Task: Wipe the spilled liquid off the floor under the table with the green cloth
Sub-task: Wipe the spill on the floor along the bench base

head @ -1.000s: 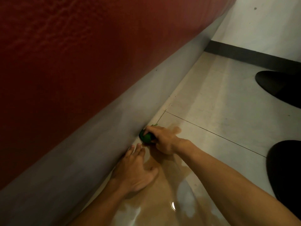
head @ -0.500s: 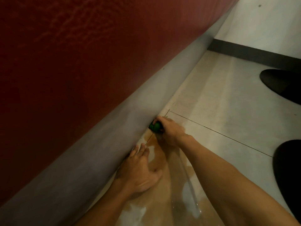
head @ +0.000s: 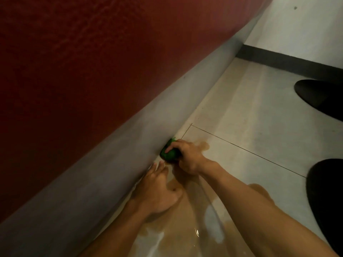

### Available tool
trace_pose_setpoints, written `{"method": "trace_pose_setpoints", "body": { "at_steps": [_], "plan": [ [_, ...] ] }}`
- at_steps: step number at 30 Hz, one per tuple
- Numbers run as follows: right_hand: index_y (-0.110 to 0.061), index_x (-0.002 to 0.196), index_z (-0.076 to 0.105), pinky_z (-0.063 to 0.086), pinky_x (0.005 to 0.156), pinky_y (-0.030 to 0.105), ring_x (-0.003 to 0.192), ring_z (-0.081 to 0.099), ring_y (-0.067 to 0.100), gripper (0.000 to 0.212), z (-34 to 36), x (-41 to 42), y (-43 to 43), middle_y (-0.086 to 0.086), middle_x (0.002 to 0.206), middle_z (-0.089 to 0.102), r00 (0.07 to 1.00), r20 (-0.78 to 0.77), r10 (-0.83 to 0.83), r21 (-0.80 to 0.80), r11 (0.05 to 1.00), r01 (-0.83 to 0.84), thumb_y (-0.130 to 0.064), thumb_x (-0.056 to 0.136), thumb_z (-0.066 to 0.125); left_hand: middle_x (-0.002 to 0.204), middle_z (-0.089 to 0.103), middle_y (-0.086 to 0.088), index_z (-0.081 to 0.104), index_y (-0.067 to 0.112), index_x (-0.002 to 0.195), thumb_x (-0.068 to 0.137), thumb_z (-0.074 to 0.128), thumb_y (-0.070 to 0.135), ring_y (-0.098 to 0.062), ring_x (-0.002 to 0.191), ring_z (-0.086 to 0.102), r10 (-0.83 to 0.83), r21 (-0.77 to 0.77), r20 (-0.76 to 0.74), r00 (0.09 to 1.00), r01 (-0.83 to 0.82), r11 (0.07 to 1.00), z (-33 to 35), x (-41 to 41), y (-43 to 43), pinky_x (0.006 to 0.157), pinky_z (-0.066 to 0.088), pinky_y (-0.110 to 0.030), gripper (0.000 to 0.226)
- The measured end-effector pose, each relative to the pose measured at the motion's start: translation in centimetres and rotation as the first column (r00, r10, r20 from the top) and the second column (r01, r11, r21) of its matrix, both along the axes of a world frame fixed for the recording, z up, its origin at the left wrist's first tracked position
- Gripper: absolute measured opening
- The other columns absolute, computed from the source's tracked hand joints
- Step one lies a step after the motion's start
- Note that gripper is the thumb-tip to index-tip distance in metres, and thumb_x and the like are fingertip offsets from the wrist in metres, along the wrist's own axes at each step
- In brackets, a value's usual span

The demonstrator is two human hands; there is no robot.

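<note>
A bunched green cloth (head: 168, 153) lies on the pale tiled floor, tight against the grey base of the red seat. My right hand (head: 187, 154) grips the cloth, fingers curled over its top. Just behind it my left hand (head: 157, 188) rests flat on the wet floor, fingers straight and pointing toward the cloth. A brownish spilled liquid (head: 187, 225) spreads over the tiles around and under both hands and forearms, reaching the frame's bottom edge.
The red padded seat (head: 83, 62) with its grey base (head: 104, 145) walls off the whole left side. Two dark rounded table feet (head: 323, 97) (head: 328, 199) stand at the right. A white wall with a dark skirting (head: 289, 62) closes the far end.
My right hand pushed the cloth forward along the grey base, then drew it back toward my left hand. The left hand stayed planted on the floor.
</note>
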State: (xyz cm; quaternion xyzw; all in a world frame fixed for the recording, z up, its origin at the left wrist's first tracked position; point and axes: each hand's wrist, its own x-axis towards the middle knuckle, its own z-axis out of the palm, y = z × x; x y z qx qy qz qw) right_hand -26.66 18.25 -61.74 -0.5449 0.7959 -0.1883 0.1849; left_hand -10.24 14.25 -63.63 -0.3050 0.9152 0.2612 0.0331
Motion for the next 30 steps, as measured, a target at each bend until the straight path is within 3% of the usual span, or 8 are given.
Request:
{"method": "trace_pose_setpoints", "body": {
  "at_steps": [4, 9, 12, 16, 20, 24, 27, 30],
  "plan": [
    [-0.021, 0.113, 0.063, 0.044, 0.098, 0.033, 0.112, 0.050, 0.023, 0.045, 0.6, 0.8, 0.8, 0.004, 0.123, 0.055, 0.995, 0.028, 0.099, 0.058, 0.993, -0.101, 0.004, 0.075, 0.060, 0.149, 0.036, -0.002, 0.042, 0.022, 0.139, 0.078, 0.051, 0.049, -0.020, 0.139, 0.028, 0.096, 0.098, -0.087, 0.992, -0.087, 0.991, 0.2, 0.7, 0.7, 0.109, 0.035, -0.038, 0.067],
    [-0.025, 0.118, 0.061, 0.044, 0.102, 0.032, 0.116, 0.051, 0.020, 0.045, 1.1, 0.6, 1.8, 0.001, 0.126, 0.057, 0.983, 0.141, 0.116, 0.076, 0.989, -0.127, 0.003, 0.084, 0.058, 0.138, 0.051, 0.002, 0.050, 0.030, 0.135, 0.077, 0.051, 0.041, -0.018, 0.125, 0.048, 0.310, 0.201, -0.151, 0.939, -0.278, 0.939, 0.4, 2.1, 1.4, 0.101, 0.044, -0.033, 0.060],
    [-0.032, 0.117, 0.060, 0.047, 0.100, 0.032, 0.113, 0.052, 0.013, 0.040, 0.9, 0.5, 3.0, -0.007, 0.122, 0.058, 0.963, 0.268, 0.038, -0.004, 0.999, -0.038, -0.003, 0.089, 0.058, 0.131, 0.059, 0.000, 0.055, 0.026, 0.132, 0.074, 0.053, 0.041, -0.017, 0.119, 0.056, 0.409, 0.268, -0.181, 0.895, -0.355, 0.896, 0.6, 2.5, 1.5, 0.097, 0.048, -0.033, 0.059],
    [-0.035, 0.119, 0.058, 0.047, 0.094, 0.021, 0.111, 0.054, 0.007, 0.036, 1.0, 1.3, 5.6, -0.012, 0.118, 0.059, 0.913, 0.394, -0.106, -0.144, 0.974, 0.175, -0.011, 0.092, 0.059, 0.134, 0.057, 0.001, 0.054, 0.026, 0.133, 0.081, 0.059, 0.034, -0.015, 0.121, 0.053, 0.501, 0.371, -0.248, 0.829, -0.397, 0.840, 1.2, 2.4, 2.1, 0.101, 0.045, -0.031, 0.052],
    [-0.027, 0.117, 0.060, 0.052, 0.075, 0.014, 0.099, 0.061, -0.001, 0.029, 2.2, 3.7, 8.0, -0.006, 0.110, 0.063, 0.762, 0.620, -0.187, -0.233, 0.883, 0.406, -0.013, 0.091, 0.061, 0.136, 0.050, 0.013, 0.044, 0.029, 0.138, 0.081, 0.071, 0.025, -0.009, 0.122, 0.050, 0.505, 0.518, -0.382, 0.774, -0.274, 0.811, 2.3, 1.6, 3.3, 0.100, 0.045, -0.030, 0.063],
    [-0.014, 0.117, 0.062, 0.055, 0.076, 0.019, 0.097, 0.064, -0.001, 0.033, 4.0, 5.7, 9.7, 0.001, 0.108, 0.067, 0.687, 0.712, -0.143, -0.256, 0.858, 0.444, -0.018, 0.085, 0.066, 0.136, 0.048, 0.018, 0.038, 0.041, 0.140, 0.075, 0.077, 0.033, -0.003, 0.125, 0.047, 0.388, 0.597, -0.439, 0.811, -0.060, 0.800, 3.1, 1.2, 4.3, 0.099, 0.049, -0.030, 0.076],
    [-0.020, 0.115, 0.064, 0.057, 0.082, 0.027, 0.103, 0.064, 0.005, 0.039, 4.8, 5.7, 11.1, -0.003, 0.107, 0.069, 0.696, 0.700, -0.159, -0.224, 0.877, 0.426, -0.031, 0.078, 0.070, 0.126, 0.056, 0.013, 0.047, 0.035, 0.137, 0.078, 0.074, 0.027, -0.006, 0.115, 0.055, 0.351, 0.580, -0.488, 0.799, -0.004, 0.815, 3.8, 1.1, 4.6, 0.091, 0.054, -0.028, 0.065],
    [-0.022, 0.112, 0.066, 0.057, 0.085, 0.037, 0.102, 0.066, 0.014, 0.041, 5.8, 5.4, 12.4, 0.001, 0.106, 0.070, 0.702, 0.687, -0.187, -0.187, 0.888, 0.420, -0.040, 0.075, 0.073, 0.109, 0.068, 0.014, 0.062, 0.040, 0.120, 0.085, 0.066, 0.020, -0.005, 0.099, 0.064, 0.351, 0.598, -0.522, 0.777, 0.040, 0.800, 4.5, 1.0, 4.7, 0.079, 0.056, -0.023, 0.040]
  ]
}}
